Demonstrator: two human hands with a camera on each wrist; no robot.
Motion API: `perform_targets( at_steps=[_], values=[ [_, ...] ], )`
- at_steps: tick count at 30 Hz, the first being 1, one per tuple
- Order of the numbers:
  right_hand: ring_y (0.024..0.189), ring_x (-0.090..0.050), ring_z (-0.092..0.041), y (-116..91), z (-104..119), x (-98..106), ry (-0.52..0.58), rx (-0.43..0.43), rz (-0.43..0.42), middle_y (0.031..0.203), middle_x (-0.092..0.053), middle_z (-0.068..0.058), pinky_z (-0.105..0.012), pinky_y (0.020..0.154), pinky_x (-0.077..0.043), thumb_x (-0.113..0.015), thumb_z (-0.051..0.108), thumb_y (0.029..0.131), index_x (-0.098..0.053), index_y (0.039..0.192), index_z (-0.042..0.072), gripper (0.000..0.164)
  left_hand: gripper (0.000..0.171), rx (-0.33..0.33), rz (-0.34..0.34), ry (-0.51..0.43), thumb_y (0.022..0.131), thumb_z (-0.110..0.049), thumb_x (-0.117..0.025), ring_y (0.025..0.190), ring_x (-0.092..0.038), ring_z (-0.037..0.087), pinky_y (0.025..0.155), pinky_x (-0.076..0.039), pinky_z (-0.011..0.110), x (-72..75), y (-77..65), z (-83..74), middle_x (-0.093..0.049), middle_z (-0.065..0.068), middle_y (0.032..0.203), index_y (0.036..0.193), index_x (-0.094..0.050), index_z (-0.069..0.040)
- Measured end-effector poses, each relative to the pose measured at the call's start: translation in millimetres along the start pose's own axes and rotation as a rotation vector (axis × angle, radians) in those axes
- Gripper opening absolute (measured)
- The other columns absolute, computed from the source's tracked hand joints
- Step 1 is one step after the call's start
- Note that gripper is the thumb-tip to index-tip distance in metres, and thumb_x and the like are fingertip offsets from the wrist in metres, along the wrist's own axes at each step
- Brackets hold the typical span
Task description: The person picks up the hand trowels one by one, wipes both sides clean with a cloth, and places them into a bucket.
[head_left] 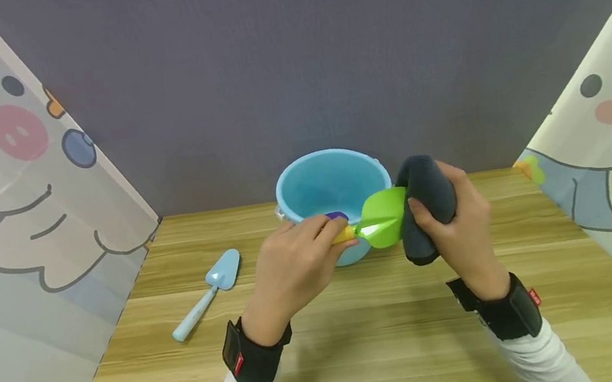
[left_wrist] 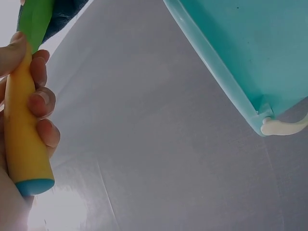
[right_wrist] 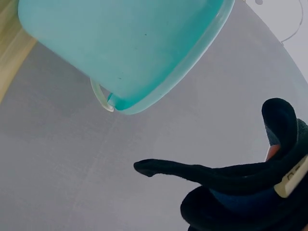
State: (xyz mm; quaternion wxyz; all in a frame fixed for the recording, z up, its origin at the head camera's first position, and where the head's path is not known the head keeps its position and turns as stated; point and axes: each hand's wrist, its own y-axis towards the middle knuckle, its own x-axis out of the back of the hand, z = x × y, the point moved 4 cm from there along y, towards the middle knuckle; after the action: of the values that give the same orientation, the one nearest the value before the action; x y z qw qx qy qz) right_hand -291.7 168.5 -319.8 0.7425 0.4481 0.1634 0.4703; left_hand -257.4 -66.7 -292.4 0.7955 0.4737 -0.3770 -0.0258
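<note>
My left hand (head_left: 298,260) grips the yellow handle (left_wrist: 24,120) of a small toy trowel, its fingers wrapped round it in the left wrist view. The trowel's green blade (head_left: 381,218) points right, towards a folded dark navy cloth (head_left: 431,203). My right hand (head_left: 464,227) holds this cloth, thumb in front, and the cloth covers the blade's tip. In the right wrist view the cloth (right_wrist: 240,183) hangs in loose folds with a pale label. Both hands are raised in front of a light blue bucket (head_left: 334,180). A small purple patch shows just above the left fingers.
A light blue trowel (head_left: 199,310) lies on the wooden table (head_left: 375,351), left of the left hand. A grey panel (head_left: 316,52) rises behind the bucket. Cartoon-printed sheets (head_left: 9,213) flank the table on both sides. The bucket's white handle (left_wrist: 284,127) hangs at its side.
</note>
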Motion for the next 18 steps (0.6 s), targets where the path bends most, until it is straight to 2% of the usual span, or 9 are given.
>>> perform_targets(
  at_steps=[4,12,18],
  values=[
    [0.102,-0.056,0.003,0.7,-1.2,2.5,-0.031,-0.012,-0.019,0.119,-0.069,-0.022,-0.012,0.088,-0.04,-0.079,0.024,0.085,-0.062,0.132,0.007,0.053,0.028,0.007,-0.011,0.004,0.09,-0.038,-0.078,0.063,-0.059,0.008,0.053,-0.043,0.02,1.1,-0.2,2.3,-0.07,-0.006,0.085,0.105,-0.072,-0.015],
    [0.098,-0.061,-0.02,2.2,-2.1,4.6,-0.074,-0.003,-0.039,0.118,-0.07,-0.021,-0.012,0.088,-0.04,-0.078,0.028,0.085,-0.063,0.132,0.008,0.054,0.026,0.022,-0.018,-0.024,0.09,-0.036,-0.078,0.059,-0.056,0.008,0.053,-0.041,0.02,2.4,-0.7,6.2,-0.068,-0.005,0.082,0.105,-0.072,-0.015],
    [0.096,-0.061,-0.025,4.2,-2.8,6.7,-0.093,-0.007,-0.06,0.117,-0.07,-0.021,-0.013,0.086,-0.038,-0.077,0.031,0.085,-0.064,0.132,0.009,0.053,0.027,0.034,-0.039,-0.038,0.089,-0.035,-0.079,0.059,-0.057,0.008,0.053,-0.041,0.021,1.4,-2.2,9.7,-0.069,-0.005,0.081,0.104,-0.072,-0.014]
  ],
)
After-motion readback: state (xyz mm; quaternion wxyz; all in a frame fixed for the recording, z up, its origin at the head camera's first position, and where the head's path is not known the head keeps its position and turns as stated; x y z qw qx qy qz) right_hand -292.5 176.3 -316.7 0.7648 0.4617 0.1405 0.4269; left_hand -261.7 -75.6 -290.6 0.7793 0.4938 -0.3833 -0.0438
